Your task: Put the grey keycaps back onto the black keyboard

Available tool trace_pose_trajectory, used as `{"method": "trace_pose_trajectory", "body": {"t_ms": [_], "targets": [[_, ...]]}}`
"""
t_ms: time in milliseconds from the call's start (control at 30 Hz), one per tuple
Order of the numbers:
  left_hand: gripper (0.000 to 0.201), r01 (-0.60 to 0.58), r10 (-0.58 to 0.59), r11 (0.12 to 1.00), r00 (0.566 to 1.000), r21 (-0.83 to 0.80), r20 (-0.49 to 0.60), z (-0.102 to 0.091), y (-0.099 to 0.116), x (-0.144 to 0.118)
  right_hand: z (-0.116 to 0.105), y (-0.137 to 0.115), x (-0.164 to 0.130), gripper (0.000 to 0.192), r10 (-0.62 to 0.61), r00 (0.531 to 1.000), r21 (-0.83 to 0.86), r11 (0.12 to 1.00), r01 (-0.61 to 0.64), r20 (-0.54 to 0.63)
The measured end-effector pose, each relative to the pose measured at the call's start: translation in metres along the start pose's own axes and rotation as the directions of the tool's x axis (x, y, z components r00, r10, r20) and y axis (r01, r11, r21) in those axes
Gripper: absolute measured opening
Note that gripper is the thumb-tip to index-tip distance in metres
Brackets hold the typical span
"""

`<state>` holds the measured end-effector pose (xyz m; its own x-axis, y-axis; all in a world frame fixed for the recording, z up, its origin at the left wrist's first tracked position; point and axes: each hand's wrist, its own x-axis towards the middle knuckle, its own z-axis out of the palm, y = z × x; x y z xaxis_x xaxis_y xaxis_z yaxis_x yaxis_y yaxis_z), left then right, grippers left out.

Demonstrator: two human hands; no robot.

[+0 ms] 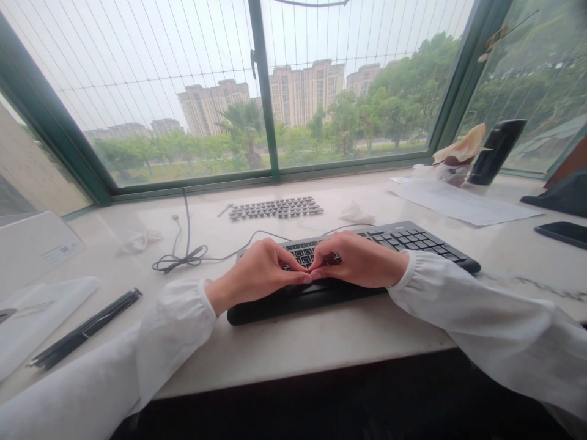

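A black keyboard (422, 238) lies at a slant before me, with bare key sockets showing in its left part and keys on the right. Over its lower left-centre my left hand (261, 272) and my right hand (353, 260) meet, thumbs and forefingers pinched fingertip to fingertip. Whatever sits between those fingertips is too small or hidden to name. Both hands partly cover the keys beneath. Behind the keyboard, several loose dark keycaps (277, 209) stand in rows on the white tabletop (293, 360).
Left of the keyboard lies a coiled black cable (181, 261). Black pens or sticks (89, 327) and a white box (39, 247) are farther left. Crumpled clear plastic (355, 212), paper sheets (468, 201), a black cylinder (498, 153) and a phone (563, 233) occupy the back and right.
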<state>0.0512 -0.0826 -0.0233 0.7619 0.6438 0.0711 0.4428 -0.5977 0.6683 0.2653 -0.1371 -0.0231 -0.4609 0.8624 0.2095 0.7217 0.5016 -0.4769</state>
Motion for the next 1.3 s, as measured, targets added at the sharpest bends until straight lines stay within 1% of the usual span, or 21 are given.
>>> {"method": "trace_pose_trajectory", "body": {"t_ms": [67,133,300,467,633,800,1000,1167,1300], "targets": [[0.041,0.018,-0.017,1.000,0.999,-0.024,0.043,-0.002,0.000,0.002,0.000,-0.001,0.000,0.017,0.017,1.000,0.008,1.000,-0.017,0.006],[0.039,0.020,-0.019,1.000,0.998,-0.020,0.056,-0.005,0.002,0.002,0.000,-0.002,0.000,0.019,0.033,0.999,0.012,0.999,-0.033,0.010],[0.040,0.035,-0.035,0.999,0.998,-0.004,0.060,-0.007,0.005,0.002,0.000,-0.003,0.001,0.019,0.033,0.999,0.015,0.999,-0.033,0.014],[0.041,0.066,-0.066,0.998,0.997,0.010,0.043,-0.006,0.006,0.003,0.001,0.000,0.001,0.017,-0.017,1.000,0.004,1.000,0.017,-0.003],[0.037,0.052,-0.052,0.998,0.999,0.025,0.016,-0.003,0.006,0.002,0.002,0.001,0.001,0.016,-0.043,0.999,-0.015,0.999,0.043,-0.004],[0.039,0.047,-0.047,0.998,0.999,0.039,0.003,-0.003,0.006,0.003,0.000,0.000,0.003,0.015,-0.050,0.999,-0.033,0.998,0.050,0.021],[0.042,0.046,-0.048,0.998,0.998,0.047,0.038,-0.004,0.004,0.006,-0.003,-0.002,0.004,0.015,-0.045,0.998,-0.052,0.998,0.048,0.048],[0.034,0.044,-0.043,0.995,0.999,0.088,-0.020,-0.002,0.008,0.002,-0.003,-0.002,0.003,0.015,-0.049,0.998,-0.076,0.996,0.053,0.049],[0.027,0.045,-0.033,0.985,0.997,0.165,-0.076,0.002,0.015,-0.004,-0.002,-0.004,0.001,0.013,-0.044,0.999,-0.086,0.995,0.046,0.029]]}}
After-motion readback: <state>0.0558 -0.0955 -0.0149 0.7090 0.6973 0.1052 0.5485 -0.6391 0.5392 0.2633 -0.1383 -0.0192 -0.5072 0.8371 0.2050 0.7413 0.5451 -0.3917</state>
